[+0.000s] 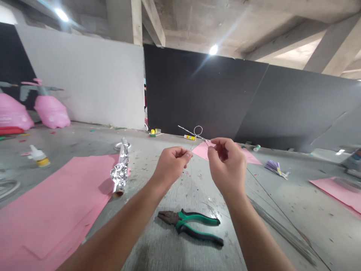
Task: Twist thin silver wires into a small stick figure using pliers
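A thin whitish twisted wire with a round loop near its middle is held up in front of me. The thumb and fingers of my right hand pinch its right end. My left hand is closed in a pinch just below the loop; a faint thin strand seems to run from the wire to its fingertips. Below both hands lie pliers with green and black handles, jaws to the left.
Pink sheets and a foil roll lie at left, with a glue bottle and pink spray bottles beyond. Loose grey wires stretch along the right. A purple paper bundle sits further back, before a dark panel.
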Motion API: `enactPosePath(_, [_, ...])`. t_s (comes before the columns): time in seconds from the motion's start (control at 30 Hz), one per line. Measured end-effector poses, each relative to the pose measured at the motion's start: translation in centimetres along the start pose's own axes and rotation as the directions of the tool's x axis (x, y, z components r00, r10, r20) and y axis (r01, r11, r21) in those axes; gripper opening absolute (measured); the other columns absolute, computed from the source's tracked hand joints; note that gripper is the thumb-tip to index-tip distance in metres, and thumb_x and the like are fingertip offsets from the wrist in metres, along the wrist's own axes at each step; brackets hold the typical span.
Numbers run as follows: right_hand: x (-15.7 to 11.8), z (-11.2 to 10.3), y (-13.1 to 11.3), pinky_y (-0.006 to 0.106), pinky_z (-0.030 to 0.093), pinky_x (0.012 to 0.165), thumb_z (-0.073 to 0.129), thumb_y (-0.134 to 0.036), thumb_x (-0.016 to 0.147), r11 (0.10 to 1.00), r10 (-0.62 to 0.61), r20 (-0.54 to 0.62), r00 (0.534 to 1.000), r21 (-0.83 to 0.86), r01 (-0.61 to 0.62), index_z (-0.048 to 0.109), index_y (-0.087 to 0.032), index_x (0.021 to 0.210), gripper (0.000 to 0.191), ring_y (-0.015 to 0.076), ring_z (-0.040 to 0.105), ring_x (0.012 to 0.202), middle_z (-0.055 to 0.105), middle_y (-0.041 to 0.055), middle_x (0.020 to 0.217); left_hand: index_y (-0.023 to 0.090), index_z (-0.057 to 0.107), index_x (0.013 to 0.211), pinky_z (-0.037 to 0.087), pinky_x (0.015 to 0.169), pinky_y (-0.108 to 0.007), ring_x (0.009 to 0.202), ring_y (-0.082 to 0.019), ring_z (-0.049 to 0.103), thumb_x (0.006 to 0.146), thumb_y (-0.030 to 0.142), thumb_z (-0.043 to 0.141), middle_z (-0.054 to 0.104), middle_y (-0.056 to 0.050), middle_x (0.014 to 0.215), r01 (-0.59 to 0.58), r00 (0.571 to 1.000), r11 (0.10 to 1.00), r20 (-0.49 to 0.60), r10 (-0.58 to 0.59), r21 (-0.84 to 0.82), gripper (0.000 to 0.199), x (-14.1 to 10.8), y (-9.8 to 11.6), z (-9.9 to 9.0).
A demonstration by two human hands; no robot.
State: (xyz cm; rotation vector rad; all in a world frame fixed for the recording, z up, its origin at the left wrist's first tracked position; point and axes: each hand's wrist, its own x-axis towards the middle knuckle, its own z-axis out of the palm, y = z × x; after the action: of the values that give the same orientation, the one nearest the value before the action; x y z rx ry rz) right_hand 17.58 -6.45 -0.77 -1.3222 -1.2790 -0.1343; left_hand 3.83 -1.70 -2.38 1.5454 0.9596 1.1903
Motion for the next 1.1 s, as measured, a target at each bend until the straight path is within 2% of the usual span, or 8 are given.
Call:
enactPosePath(0.13, [-0.2,0.5,-0.3,0.037,0.048,0.067,0.060,-0.035,0.084,0.995,0.054,0.130,0.990,0.076,-0.064,0.067,-0.018,0.101,0.025,0.0197,0.063,0.077,0.070,0.0085,0.093,0.019,0.059,0.063,0.030,0.055,-0.028,0.055,-0.013,0.041,0.082,0.034,0.062,0.049,0.001,0.057,-0.053,0.993,0.999,0.108,0.054,-0.013,0.024,-0.3,0.1,0.1])
enactPosePath(0.23, [-0.2,0.9,-0.3,0.036,0.050,0.068,0.063,-0.041,0.083,0.961,0.106,0.260,0.960,0.223,-0.166,0.068,-0.018,0.097,0.027,0.0191,0.065,0.076,0.071,0.0074,0.090,0.019,0.055,0.060,0.031,0.055,-0.028,0.056,-0.013,0.042,0.081,0.032,0.061,0.047,0.002,0.057,-0.032,0.981,0.999,0.193,0.037,-0.027,0.026,-0.5,0.3,0.3])
enactPosePath(0.37, [-0.3,1.1,-0.3,0.032,0.052,0.065,0.063,-0.042,0.084,0.809,0.182,0.343,0.921,0.481,-0.339,0.070,-0.020,0.091,0.025,0.0172,0.064,0.076,0.070,0.0051,0.086,0.018,0.056,0.060,0.036,0.062,-0.030,0.062,-0.014,0.047,0.079,0.029,0.062,0.051,0.002,0.061,0.000,0.969,0.995,0.248,0.025,-0.102,0.022,-0.5,0.3,0.4])
enactPosePath(0.47, [-0.3,1.3,-0.1,0.032,0.052,0.066,0.060,-0.044,0.086,0.681,0.225,0.390,0.893,0.593,-0.430,0.069,-0.020,0.091,0.027,0.0155,0.062,0.074,0.068,0.0060,0.090,0.018,0.055,0.058,0.037,0.067,-0.031,0.063,-0.014,0.046,0.080,0.032,0.063,0.051,0.002,0.060,0.010,0.962,0.991,0.271,0.027,-0.136,0.027,-0.5,0.4,0.1])
enactPosePath(0.67, [0.0,1.6,0.0,0.029,0.048,0.061,0.064,-0.037,0.082,0.548,0.300,0.362,0.882,0.691,-0.470,0.065,-0.019,0.080,0.018,0.0138,0.058,0.070,0.063,0.0043,0.086,0.018,0.054,0.058,0.035,0.069,-0.032,0.064,-0.014,0.044,0.084,0.033,0.061,0.050,0.001,0.060,0.016,0.951,0.987,0.308,0.035,-0.161,0.031,-0.6,0.4,-0.2])
enactPosePath(0.8, [0.1,1.5,-0.3,0.029,0.047,0.060,0.062,-0.036,0.082,0.472,0.315,0.442,0.840,0.695,-0.543,0.063,-0.020,0.079,0.017,0.0146,0.056,0.070,0.062,0.0038,0.084,0.017,0.055,0.059,0.035,0.069,-0.031,0.065,-0.014,0.045,0.085,0.032,0.062,0.050,0.001,0.062,0.023,0.927,0.968,0.369,0.072,-0.248,0.030,-0.5,0.0,-0.1])
enactPosePath(1.0, [0.2,1.2,-0.4,0.025,0.043,0.055,0.061,-0.029,0.082,0.210,0.315,0.573,0.757,0.736,-0.644,0.060,-0.019,0.076,0.012,0.0133,0.054,0.070,0.057,0.0008,0.078,0.016,0.056,0.061,0.035,0.067,-0.030,0.063,-0.013,0.047,0.084,0.028,0.063,0.051,0.001,0.062,0.127,0.871,0.922,0.486,0.073,-0.365,0.027,-0.4,-0.2,-0.1])
enactPosePath(1.1, [0.2,1.1,-0.4,0.025,0.041,0.049,0.058,-0.028,0.084,0.133,0.292,0.634,0.716,0.714,-0.687,0.059,-0.020,0.075,0.012,0.0134,0.052,0.067,0.055,-0.0002,0.075,0.015,0.057,0.061,0.036,0.066,-0.029,0.063,-0.013,0.048,0.084,0.026,0.063,0.052,0.000,0.063,0.142,0.850,0.907,0.519,0.094,-0.397,0.026,-0.3,-0.3,0.0])
